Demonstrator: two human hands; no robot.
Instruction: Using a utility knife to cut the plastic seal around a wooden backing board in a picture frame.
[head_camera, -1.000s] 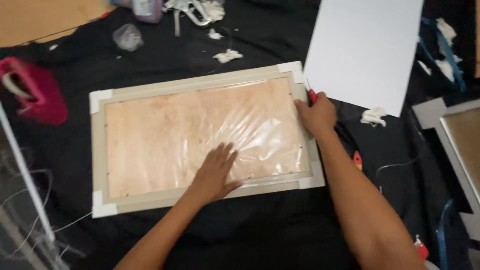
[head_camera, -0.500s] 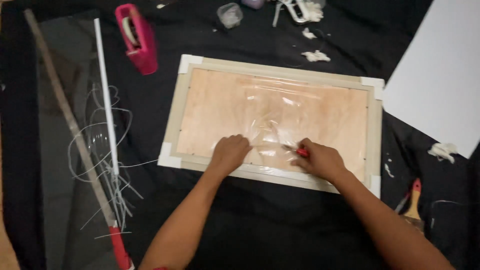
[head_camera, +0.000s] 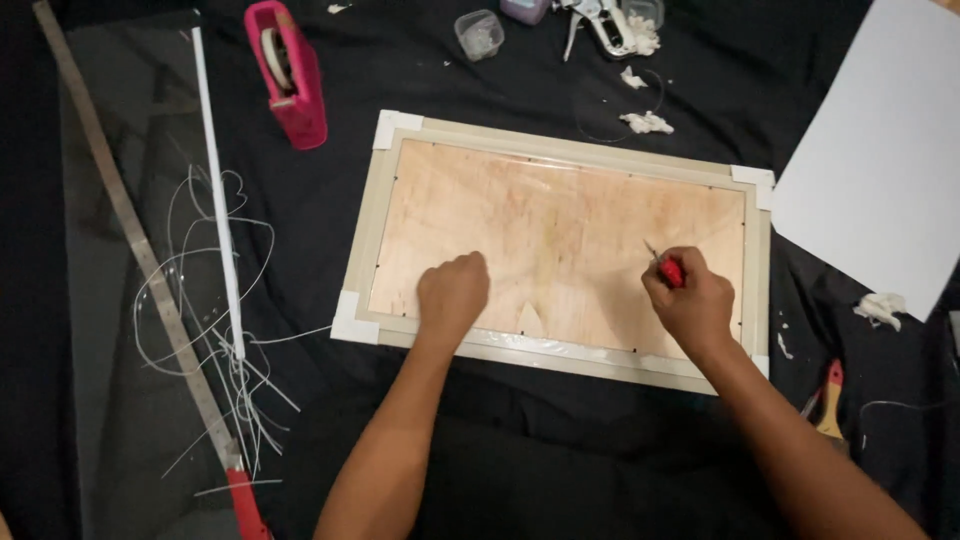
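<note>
A beige picture frame (head_camera: 381, 213) with white corner pieces lies face down on black cloth, its brown backing board (head_camera: 560, 240) covered by clear film. My left hand (head_camera: 452, 293) rests as a closed fist on the board near the frame's lower edge, pressing the film. Over the board's lower right part, my right hand (head_camera: 688, 300) grips a small red-handled cutter (head_camera: 665, 266) with its tip pointing up and left, close to the film.
A pink tape dispenser (head_camera: 290, 80) stands upper left. Long strips and curled plastic trimmings (head_camera: 215, 260) lie left. A white sheet (head_camera: 880, 160) lies at right, a small brush (head_camera: 830, 395) lower right, small containers and a metal tool along the top.
The view shifted and both hands moved. My right hand with the cutter went from the frame's right edge to the lower edge, then up onto the board. My left hand closed into a fist.
</note>
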